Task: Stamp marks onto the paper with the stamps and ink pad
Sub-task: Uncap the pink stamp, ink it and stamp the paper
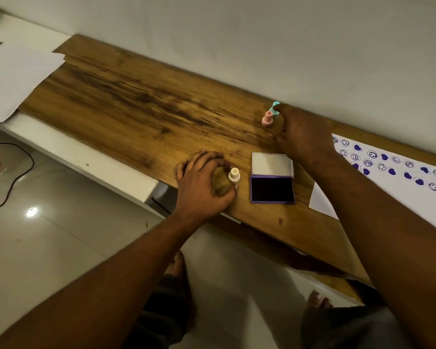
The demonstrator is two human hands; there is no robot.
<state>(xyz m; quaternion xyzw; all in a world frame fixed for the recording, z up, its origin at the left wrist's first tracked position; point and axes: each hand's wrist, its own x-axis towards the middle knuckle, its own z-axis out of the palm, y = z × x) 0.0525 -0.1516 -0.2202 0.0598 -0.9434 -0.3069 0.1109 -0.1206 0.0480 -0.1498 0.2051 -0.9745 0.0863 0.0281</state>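
Note:
My left hand (202, 182) curls around a cream stamp (234, 175) that stands upright on the wooden tabletop (136, 104), with the thumb at its base and the fingertips by its top. To its right lies the open purple ink pad (272, 189), its dark pad showing and its lid (272, 163) folded back. My right hand (302, 137) reaches to the wall side, its fingertips pinching a tilted teal stamp (275, 107). A pink stamp (266, 119) stands right beside it. The white paper (400, 192) covered with purple hearts and smiley marks lies at the right, partly under my right forearm.
The wall runs close behind the stamps. Loose white sheets (15, 71) cover the table's far left end. A white shelf edge (86, 162) juts out below the tabletop. Cables (0, 172) lie on the tiled floor at left, and my feet show below.

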